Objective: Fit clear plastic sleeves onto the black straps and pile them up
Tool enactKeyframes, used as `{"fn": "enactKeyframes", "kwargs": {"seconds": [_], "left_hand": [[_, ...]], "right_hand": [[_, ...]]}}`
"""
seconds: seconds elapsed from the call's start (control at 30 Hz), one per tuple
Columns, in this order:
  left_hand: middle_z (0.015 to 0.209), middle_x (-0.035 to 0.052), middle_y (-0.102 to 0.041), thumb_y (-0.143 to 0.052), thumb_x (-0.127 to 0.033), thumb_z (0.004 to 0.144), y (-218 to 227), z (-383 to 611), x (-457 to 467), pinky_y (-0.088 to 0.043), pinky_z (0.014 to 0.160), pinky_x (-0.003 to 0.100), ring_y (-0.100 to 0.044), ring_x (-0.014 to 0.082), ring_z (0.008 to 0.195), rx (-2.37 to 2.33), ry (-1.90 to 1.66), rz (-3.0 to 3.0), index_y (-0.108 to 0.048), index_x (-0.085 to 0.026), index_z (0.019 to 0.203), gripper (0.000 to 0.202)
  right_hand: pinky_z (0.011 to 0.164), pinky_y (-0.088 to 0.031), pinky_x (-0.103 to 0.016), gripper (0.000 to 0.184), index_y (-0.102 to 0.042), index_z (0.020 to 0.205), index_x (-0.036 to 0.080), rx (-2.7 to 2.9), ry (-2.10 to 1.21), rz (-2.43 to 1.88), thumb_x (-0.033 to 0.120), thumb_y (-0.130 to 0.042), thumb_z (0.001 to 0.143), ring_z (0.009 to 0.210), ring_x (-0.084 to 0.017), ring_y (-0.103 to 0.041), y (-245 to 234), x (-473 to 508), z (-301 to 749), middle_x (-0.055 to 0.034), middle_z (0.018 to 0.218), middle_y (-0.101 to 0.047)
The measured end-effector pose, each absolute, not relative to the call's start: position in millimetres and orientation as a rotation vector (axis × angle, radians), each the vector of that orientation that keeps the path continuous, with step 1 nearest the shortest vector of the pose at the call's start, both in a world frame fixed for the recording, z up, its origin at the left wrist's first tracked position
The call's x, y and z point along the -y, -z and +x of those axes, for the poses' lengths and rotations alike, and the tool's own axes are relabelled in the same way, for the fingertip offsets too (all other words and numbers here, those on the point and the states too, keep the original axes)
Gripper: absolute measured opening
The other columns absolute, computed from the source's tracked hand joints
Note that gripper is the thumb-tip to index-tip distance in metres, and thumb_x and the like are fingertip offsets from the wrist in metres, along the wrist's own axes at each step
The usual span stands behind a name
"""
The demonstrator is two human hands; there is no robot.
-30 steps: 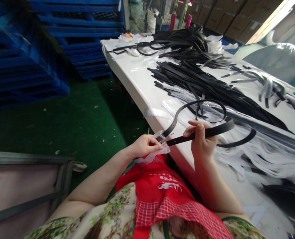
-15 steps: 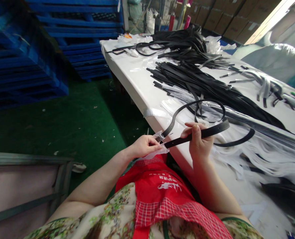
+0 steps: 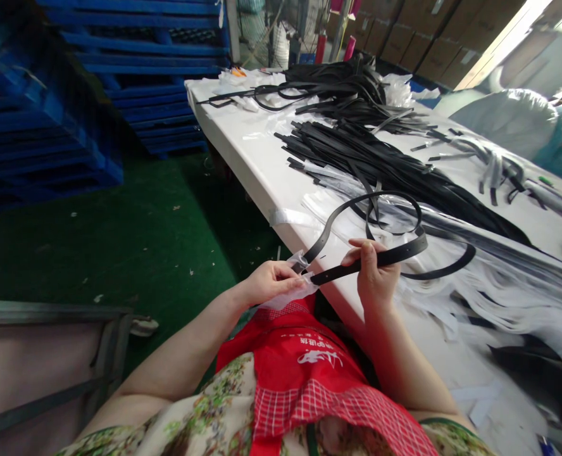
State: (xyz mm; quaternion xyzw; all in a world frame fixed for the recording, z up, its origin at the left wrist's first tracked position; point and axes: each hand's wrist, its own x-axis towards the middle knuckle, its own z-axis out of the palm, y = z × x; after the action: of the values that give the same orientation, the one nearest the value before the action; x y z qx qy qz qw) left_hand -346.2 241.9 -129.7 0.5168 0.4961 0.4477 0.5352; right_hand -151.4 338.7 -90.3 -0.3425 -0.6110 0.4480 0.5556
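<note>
My left hand (image 3: 276, 280) is closed, its fingers pinching a clear plastic sleeve (image 3: 294, 292) at the table's near edge. A black strap with small punched holes (image 3: 340, 273), like a belt, runs from the mouth of that sleeve to my right hand (image 3: 378, 272). My right thumb and fingers are closed on the strap. Beyond the hand the strap (image 3: 397, 253) curls back in loops above the table, and another stretch of it (image 3: 323, 237) comes down to the left hand. What lies under my left fingers is partly hidden.
Piles of black straps (image 3: 357, 149) lie along the white table (image 3: 233, 136). White and clear plastic strips (image 3: 480, 297) spread to the right. Blue pallets (image 3: 143, 69) stand at the left, with a metal frame (image 3: 48, 310) below them. Cardboard boxes (image 3: 404, 41) are stacked behind.
The view has shifted slightly. The strap end at the sleeve has come a little clear of my left fingertips. Both hands keep their hold.
</note>
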Motion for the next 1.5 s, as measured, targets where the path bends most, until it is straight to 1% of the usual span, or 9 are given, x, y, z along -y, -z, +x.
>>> {"fn": "enactKeyframes", "kwargs": {"seconds": [0.27,0.4,0.53,0.73,0.87,1.0,1.07,1.27,1.5], "left_hand": [[0.077,0.0076,-0.067,-0.068,-0.042,0.082,132,-340,-244,-0.042,0.06,0.024,-0.056,0.0145,0.068,-1.203,-1.072,1.296,-0.076,-0.01,0.08,0.033],[0.077,0.007,-0.068,-0.061,-0.041,0.088,128,-331,-250,-0.045,0.066,0.026,-0.059,0.0166,0.072,-1.285,-1.136,1.341,-0.073,-0.011,0.084,0.032],[0.082,0.0054,-0.069,-0.048,-0.04,0.096,123,-329,-251,-0.046,0.069,0.024,-0.063,0.0169,0.077,-1.444,-1.157,1.451,-0.068,-0.014,0.087,0.034],[0.087,0.0067,-0.072,-0.041,-0.041,0.098,123,-320,-244,-0.05,0.069,0.026,-0.068,0.0174,0.073,-1.417,-1.138,1.456,-0.05,-0.015,0.118,0.034],[0.09,0.0069,-0.072,-0.065,-0.042,0.085,127,-316,-245,-0.05,0.072,0.029,-0.068,0.0201,0.078,-1.474,-1.163,1.407,-0.028,-0.012,0.142,0.075],[0.076,0.0033,-0.068,-0.055,-0.043,0.089,130,-323,-251,-0.044,0.06,0.024,-0.062,0.0166,0.065,-1.43,-0.886,1.402,-0.064,-0.014,0.102,0.033],[0.07,0.0019,-0.065,-0.05,-0.045,0.092,128,-329,-253,-0.041,0.058,0.022,-0.059,0.015,0.062,-1.386,-0.775,1.511,-0.067,-0.016,0.082,0.035],[0.075,0.0026,-0.066,-0.049,-0.054,0.091,112,-335,-251,-0.044,0.068,0.023,-0.061,0.0152,0.071,-1.113,-0.714,1.527,-0.066,-0.017,0.085,0.041],[0.058,-0.0018,-0.055,-0.048,-0.063,0.088,120,-310,-248,-0.039,0.045,0.022,-0.051,0.0113,0.046,-0.898,-0.774,1.032,-0.053,-0.017,0.08,0.047]], "right_hand": [[0.052,-0.048,-0.024,0.034,-0.071,0.09,0.018,1.436,-1.154,-0.836,0.048,-0.054,0.092,0.049,-0.011,-0.058,97,-333,-159,0.0017,0.056,-0.063],[0.08,-0.053,-0.031,0.052,-0.07,0.11,0.024,1.472,-1.228,-0.869,0.059,-0.033,0.096,0.09,-0.016,-0.067,124,-325,-174,-0.0055,0.102,-0.072],[0.097,-0.048,-0.034,0.049,-0.056,0.129,0.029,1.221,-1.448,-0.969,0.058,-0.049,0.09,0.121,-0.018,-0.056,146,-323,-183,-0.0042,0.137,-0.056],[0.055,-0.053,-0.028,0.042,-0.06,0.112,0.02,0.854,-2.074,-0.874,0.045,-0.069,0.08,0.076,-0.019,-0.069,128,-324,-187,-0.0059,0.1,-0.073],[0.065,-0.055,-0.029,0.039,-0.06,0.112,0.023,0.937,-1.913,-0.84,0.042,-0.071,0.08,0.071,-0.016,-0.067,124,-321,-189,0.0004,0.086,-0.073],[0.073,-0.055,-0.032,0.032,-0.064,0.104,0.021,1.114,-1.776,-0.811,0.042,-0.07,0.08,0.083,-0.02,-0.068,133,-314,-192,-0.0028,0.082,-0.072],[0.074,-0.054,-0.033,0.028,-0.066,0.096,0.02,1.157,-1.778,-0.809,0.042,-0.071,0.079,0.082,-0.02,-0.068,133,-312,-191,-0.0033,0.079,-0.072],[0.088,-0.05,-0.035,0.031,-0.057,0.067,0.021,1.069,-1.783,-0.691,0.045,-0.074,0.077,0.063,-0.013,-0.059,101,-330,-178,0.0043,0.057,-0.055],[0.083,-0.047,-0.033,0.046,-0.055,0.056,0.021,1.304,-1.655,-0.728,0.056,-0.058,0.087,0.073,-0.017,-0.058,108,-315,-178,-0.0015,0.062,-0.055]]}}
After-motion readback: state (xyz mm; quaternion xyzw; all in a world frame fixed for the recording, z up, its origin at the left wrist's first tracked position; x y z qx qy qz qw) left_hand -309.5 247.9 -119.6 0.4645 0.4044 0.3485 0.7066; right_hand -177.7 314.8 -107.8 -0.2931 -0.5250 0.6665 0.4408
